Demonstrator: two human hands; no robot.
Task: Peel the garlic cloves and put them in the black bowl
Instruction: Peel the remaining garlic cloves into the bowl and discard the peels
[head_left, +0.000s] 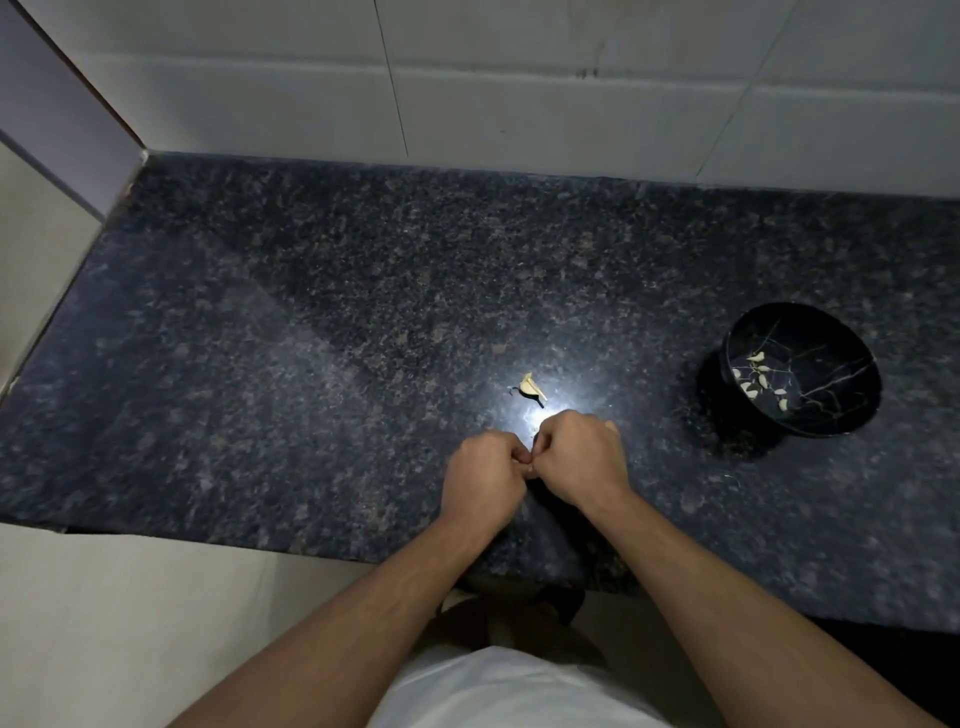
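Note:
My left hand (483, 480) and my right hand (582, 457) meet knuckle to knuckle just above the dark granite counter (311, 338), near its front edge. Both have their fingers curled inward, pinching something small between them; the thing itself is hidden by the fingers. A pale garlic piece with loose skin (531, 387) lies on the counter a little beyond my hands. The black bowl (826, 338), with thin gold veins, stands to the right and holds several peeled cloves (758, 379).
A white tiled wall (519, 78) runs along the back of the counter, and the counter ends at a wall corner on the left. A bright light reflection (540, 415) glares on the stone just ahead of my hands.

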